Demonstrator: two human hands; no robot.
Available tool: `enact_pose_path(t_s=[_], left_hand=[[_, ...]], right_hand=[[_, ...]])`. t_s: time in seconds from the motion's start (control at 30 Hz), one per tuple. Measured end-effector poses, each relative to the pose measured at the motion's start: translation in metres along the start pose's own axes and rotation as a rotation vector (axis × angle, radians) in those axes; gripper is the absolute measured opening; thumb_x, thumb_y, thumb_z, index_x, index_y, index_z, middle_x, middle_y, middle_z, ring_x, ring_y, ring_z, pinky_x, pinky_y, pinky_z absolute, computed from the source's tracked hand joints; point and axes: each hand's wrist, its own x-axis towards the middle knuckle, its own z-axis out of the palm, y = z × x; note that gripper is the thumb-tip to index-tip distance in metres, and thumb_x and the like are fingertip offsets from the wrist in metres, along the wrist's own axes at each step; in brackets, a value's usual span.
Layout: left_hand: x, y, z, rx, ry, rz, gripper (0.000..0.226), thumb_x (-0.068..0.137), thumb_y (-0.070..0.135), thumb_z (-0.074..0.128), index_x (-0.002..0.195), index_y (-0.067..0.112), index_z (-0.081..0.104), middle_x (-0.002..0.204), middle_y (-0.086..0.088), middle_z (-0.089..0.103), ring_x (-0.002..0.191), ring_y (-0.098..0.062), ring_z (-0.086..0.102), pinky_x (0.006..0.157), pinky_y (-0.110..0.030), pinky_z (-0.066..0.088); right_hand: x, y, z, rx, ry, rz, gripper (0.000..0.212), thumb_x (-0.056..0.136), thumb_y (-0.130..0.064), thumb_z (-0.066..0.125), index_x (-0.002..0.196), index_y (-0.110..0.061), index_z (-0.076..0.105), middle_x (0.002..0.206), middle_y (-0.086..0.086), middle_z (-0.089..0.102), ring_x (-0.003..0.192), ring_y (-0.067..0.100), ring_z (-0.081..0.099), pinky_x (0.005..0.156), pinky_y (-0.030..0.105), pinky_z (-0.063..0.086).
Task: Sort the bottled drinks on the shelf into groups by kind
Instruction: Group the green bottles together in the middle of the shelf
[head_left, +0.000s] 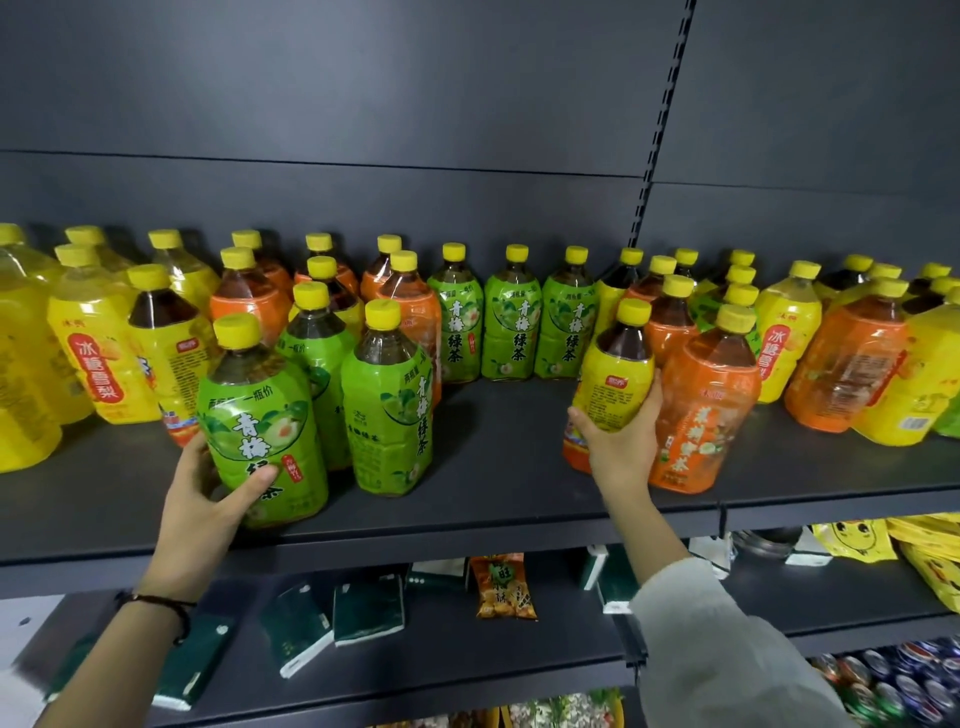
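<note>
Green labels cluster toward the middle of the shelf (498, 452): a row of green bottles (511, 332) stands along the back edge, and more stand nearer the front edge, left of the bare middle. That, I think, is why the left hand (205, 499) grips the front green bottle (260, 415) low on its body, thumb across the label and fingers behind, to bring it in with its own kind. This bottle leans a little to the left, close to the front edge and just beside another green bottle (389, 410); whether its base is off the shelf I cannot tell. The right hand (621, 441) is clamped round the lower half of a yellow-labelled bottle (615, 374), which touches an orange bottle (706, 410) on its right. It looks like a stray among the orange ones, so I judge it is bound for the yellow bottles (91, 353) at the shelf's left end or those at the right end. Both forearms reach up from below, well apart, wrists bent slightly back; the left wrist wears a dark bracelet (156, 603), and the right arm is in a pale sleeve (727, 654). Orange, yellow and green are mixed at both ends, so much sorting remains.
</note>
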Motion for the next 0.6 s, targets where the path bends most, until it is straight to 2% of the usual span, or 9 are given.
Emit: enact_pose_path(t_s=[0.07, 0.13, 0.2, 0.4, 0.47, 0.53, 0.6], left_hand=[[0.0, 0.001, 0.001, 0.008, 0.007, 0.014, 0.051, 0.083, 0.003, 0.066, 0.124, 0.027, 0.046, 0.111, 0.014, 0.059, 0.093, 0.008, 0.059, 0.071, -0.004, 0.049], [0.0, 0.002, 0.002, 0.014, -0.003, 0.031, 0.049, 0.083, 0.001, 0.065, 0.118, 0.031, 0.048, 0.11, 0.015, 0.059, 0.089, 0.014, 0.059, 0.071, -0.004, 0.049], [-0.001, 0.002, 0.003, 0.019, -0.008, 0.032, 0.051, 0.083, 0.001, 0.066, 0.121, 0.029, 0.048, 0.111, 0.013, 0.059, 0.089, 0.016, 0.059, 0.072, -0.004, 0.049], [-0.002, 0.0, 0.006, 0.021, -0.002, 0.024, 0.059, 0.082, 0.004, 0.068, 0.134, 0.019, 0.044, 0.119, 0.001, 0.059, 0.095, 0.008, 0.059, 0.071, -0.007, 0.05], [-0.002, -0.001, 0.005, 0.014, -0.025, 0.026, 0.06, 0.082, 0.004, 0.068, 0.135, 0.019, 0.043, 0.121, 0.001, 0.059, 0.097, 0.006, 0.059, 0.071, -0.007, 0.05], [-0.002, 0.0, 0.004, 0.019, -0.048, 0.026, 0.061, 0.083, 0.006, 0.067, 0.136, 0.021, 0.041, 0.123, 0.003, 0.058, 0.099, 0.009, 0.058, 0.074, -0.007, 0.049], [-0.002, 0.0, 0.003, 0.021, -0.073, 0.013, 0.066, 0.083, 0.012, 0.068, 0.14, 0.021, 0.037, 0.129, 0.003, 0.055, 0.106, 0.008, 0.056, 0.084, -0.012, 0.048]], right_hand=[[0.003, 0.004, -0.009, -0.042, -0.013, -0.022, 0.108, 0.07, -0.027, 0.084, 0.152, -0.026, 0.014, 0.143, 0.007, 0.045, 0.126, 0.026, 0.048, 0.105, 0.041, 0.042], [0.005, 0.01, -0.017, -0.106, -0.029, -0.089, 0.108, 0.069, -0.033, 0.084, 0.151, -0.022, 0.015, 0.144, 0.008, 0.044, 0.127, 0.027, 0.047, 0.105, 0.044, 0.042], [0.006, 0.013, -0.023, -0.142, -0.046, -0.141, 0.108, 0.069, -0.035, 0.083, 0.151, -0.018, 0.015, 0.145, 0.01, 0.042, 0.13, 0.029, 0.043, 0.107, 0.046, 0.04], [-0.022, 0.008, -0.015, -0.152, 0.009, -0.165, 0.103, 0.073, -0.029, 0.08, 0.149, 0.001, 0.017, 0.152, 0.022, 0.025, 0.142, 0.035, 0.021, 0.119, 0.043, 0.018], [-0.046, 0.001, -0.009, -0.157, 0.072, -0.179, 0.101, 0.075, -0.03, 0.079, 0.149, -0.001, 0.017, 0.156, 0.02, 0.015, 0.145, 0.032, 0.013, 0.119, 0.036, 0.011], [-0.069, -0.009, 0.001, -0.131, 0.105, -0.287, 0.09, 0.077, -0.031, 0.077, 0.148, -0.006, 0.027, 0.154, 0.015, 0.017, 0.144, 0.027, 0.015, 0.117, 0.036, 0.016], [-0.083, -0.02, 0.018, -0.093, -0.021, -0.392, 0.08, 0.078, -0.033, 0.076, 0.144, -0.011, 0.036, 0.149, 0.009, 0.024, 0.14, 0.022, 0.023, 0.115, 0.032, 0.022]])
